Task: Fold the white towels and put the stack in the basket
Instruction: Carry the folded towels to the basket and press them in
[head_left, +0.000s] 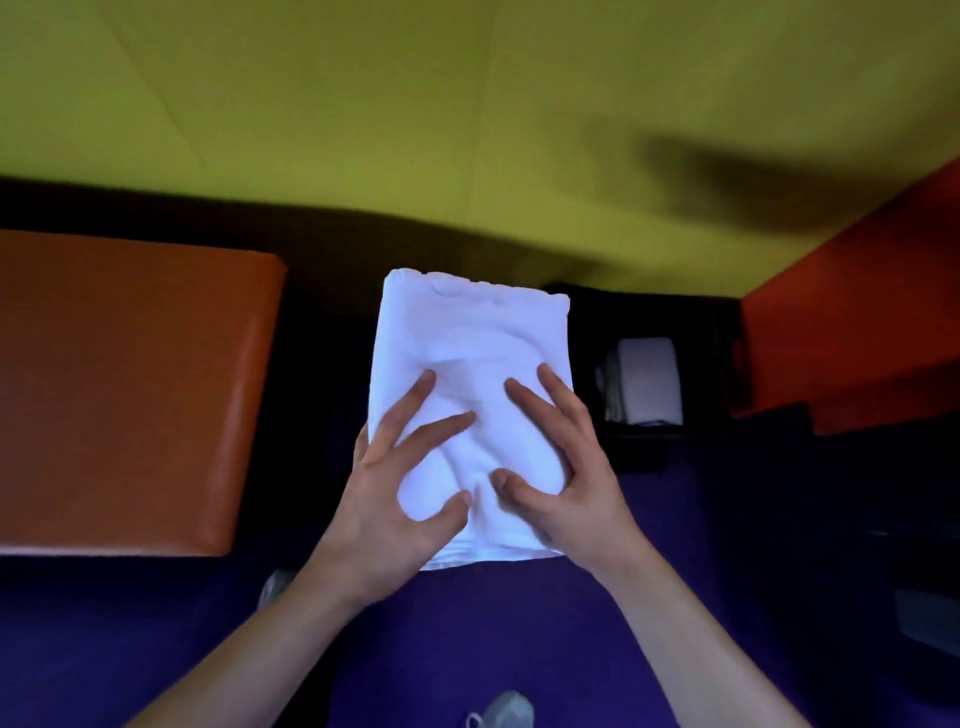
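**Both hands flat on folded towel, centre frame**

Hard to make out: dark zone at right of frame, where a black basket (670, 312) sits just right of the towel, its walls nearly lost in shadow. Inside it, a pale folded towel stack (649, 379), edges blurred, count of layers not readable. Cut off at bottom edge: a grey-white object (506, 712), identity unclear; another pale shape (275, 587) half hidden behind the left forearm. Blurred dark smear across upper right on the yellow-green wall (363, 104). Lower right corner too dark to read.

Towel (467, 332) white, folded to an upright rectangle, lying at centre frame on a purple surface (467, 634); near edge shows stacked layers, cloth creased under the fingers.

Left hand (400, 499) spread on the lower left part of the towel, fingers straight and splayed, thumb tip pressing near the middle crease. Right hand (561, 467) spread on the lower right part, fingers straight, thumb bent inward beside the left thumb. Neither grip clenched; both released, pressing flat, nothing pinched.

Orange cushion (130, 389) at left of frame, apart from the towel. Red panel (857, 322) at right, above the basket.
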